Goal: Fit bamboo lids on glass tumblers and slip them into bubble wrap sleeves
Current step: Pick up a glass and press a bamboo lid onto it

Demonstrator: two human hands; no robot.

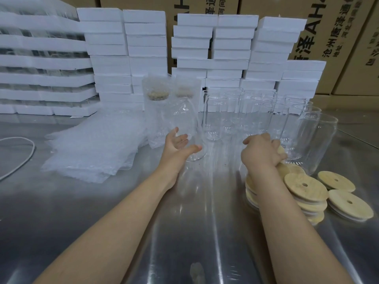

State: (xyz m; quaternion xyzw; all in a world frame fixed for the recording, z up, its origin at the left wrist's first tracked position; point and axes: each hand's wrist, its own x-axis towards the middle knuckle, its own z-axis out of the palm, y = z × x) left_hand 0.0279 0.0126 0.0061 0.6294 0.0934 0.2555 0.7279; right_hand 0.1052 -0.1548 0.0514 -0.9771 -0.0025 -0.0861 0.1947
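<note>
Gripping a lid [280,150] in curled fingers, the right hand [261,153] sits over the lid pile [306,190] at the near right. The left hand [177,144] is spread, fingers apart, at the near-left side of a bare tumbler [196,155] in the centre, though contact cannot be told. Beyond stand more tumblers [256,113] on the right and two sleeved tumblers [156,115] on the left, with flat sleeves [92,146] stacked further left on the steel table [205,232] and foam boxes [229,48] along the far side.

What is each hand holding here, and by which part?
The right hand pinches a bamboo lid by its rim. The left hand cups a glass tumbler low down; grip unclear.
</note>
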